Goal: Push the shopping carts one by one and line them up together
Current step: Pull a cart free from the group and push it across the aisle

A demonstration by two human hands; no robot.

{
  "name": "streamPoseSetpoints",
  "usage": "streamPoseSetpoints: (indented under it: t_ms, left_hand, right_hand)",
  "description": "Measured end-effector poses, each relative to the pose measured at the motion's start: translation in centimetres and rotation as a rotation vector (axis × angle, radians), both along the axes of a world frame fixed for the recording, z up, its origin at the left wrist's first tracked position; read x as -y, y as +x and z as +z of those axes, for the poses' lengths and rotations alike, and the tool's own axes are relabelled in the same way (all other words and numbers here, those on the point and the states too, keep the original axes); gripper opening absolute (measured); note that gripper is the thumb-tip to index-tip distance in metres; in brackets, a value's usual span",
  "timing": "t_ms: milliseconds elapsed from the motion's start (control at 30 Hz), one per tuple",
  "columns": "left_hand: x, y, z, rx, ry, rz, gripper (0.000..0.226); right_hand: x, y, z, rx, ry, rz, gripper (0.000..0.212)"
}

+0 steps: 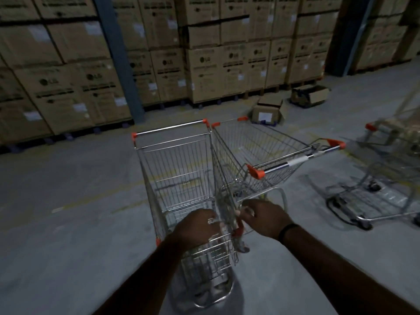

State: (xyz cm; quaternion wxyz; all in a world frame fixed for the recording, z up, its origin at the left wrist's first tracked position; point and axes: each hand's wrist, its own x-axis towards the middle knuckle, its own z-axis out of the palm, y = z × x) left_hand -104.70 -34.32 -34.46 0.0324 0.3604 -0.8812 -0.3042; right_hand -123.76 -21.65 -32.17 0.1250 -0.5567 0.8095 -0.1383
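Under stacked cardboard boxes (204,71), on the concrete floor (68,189) at 6 o'clock, left hand (196,226) and right hand (261,218) both grip the near cart (177,164) at its handle end, probably the best hold on this stiff, likely easy-rolling wire frame, with a second cart (256,144) just beside it at 1 o'clock.

Left cart (175,160) just beside right cart (261,151), third cart (384,185) off to R, prob. apart; boxes (204,71) behind.

arms outstretched, left hand (196,226) and right hand (261,218) curled, nearly touching.
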Motion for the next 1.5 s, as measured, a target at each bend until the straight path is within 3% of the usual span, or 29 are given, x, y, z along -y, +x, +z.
streamPoseSetpoints:
  t_ms: [233,500,700,967,1067,1133,1200,1300,1433,1500]
  left_hand:
    - [3.3,-11.1,-0.9,-0.079,0.053,-0.157,0.031]
    - [4.3,-28.2,-0.1,-0.242,-0.303,-0.173,0.031]
    - [5.4,-38.0,-5.7,-0.095,-0.511,-0.063,0.035]
    - [5.8,-41.0,-6.4,0.095,-0.601,0.061,0.055]
    - [7.4,-40.9,-6.2,0.149,-0.542,0.076,0.059]
    - [9.4,-40.6,-6.1,0.070,-0.445,0.090,0.072]
    - [11.2,-40.5,-5.2,0.065,-0.354,0.101,0.083]
    - [14.4,-40.3,-3.7,0.352,-0.412,0.126,0.066]
    - [19.4,-40.9,-4.5,0.357,-0.390,0.152,0.067]
    - [21.0,-41.7,-4.9,0.327,-0.386,0.193,0.067]
  right_hand:
    - [0.2,-8.9,-0.6,-0.066,0.026,-0.222,0.056]
    - [1.1,-25.1,-0.3,-0.151,-0.029,-0.283,0.067]
    - [2.9,-36.6,-1.5,-0.192,0.016,-0.126,0.057]
    - [9.3,-45.8,-5.2,-0.264,0.082,0.079,0.090]
    - [11.2,-46.6,-6.9,-0.260,0.058,0.136,0.086]
    - [12.8,-46.9,-7.7,-0.244,0.024,0.173,0.075]
    - [15.0,-46.9,-7.7,-0.239,0.002,0.211,0.081]
    - [18.7,-46.7,-7.0,-0.196,-0.034,0.242,0.097]
    - [23.7,-47.7,-7.2,-0.203,-0.096,0.283,0.077]
    - [26.5,-48.8,-7.2,-0.243,-0.104,0.310,0.086]
